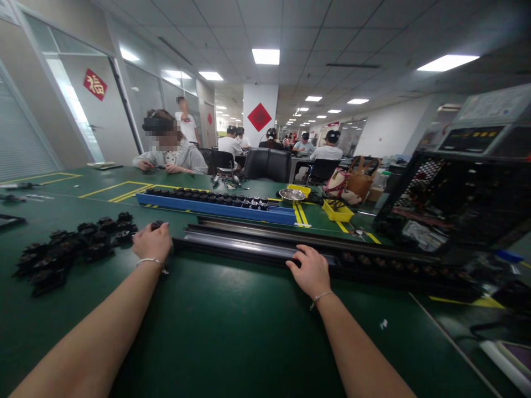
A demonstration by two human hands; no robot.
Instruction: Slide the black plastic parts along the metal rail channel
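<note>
My left hand (153,241) is closed round a small black part (156,225), mostly hidden by the fingers, near the left end of a long black channel (232,243) with a shiny metallic inside. My right hand (310,271) grips the channel's near edge further right, fingers bent over it. Several small black parts (365,260) sit in a row in the channel's right portion. Beside my left hand, a loose pile of similar black parts (97,240) lies on the green table (224,326).
Beyond the channel stands a blue tray (215,209) with rows of black parts. Further right are a metal bowl (292,194), a yellow bin (337,211) and an open computer case (435,210). A person (182,157) sits across the table.
</note>
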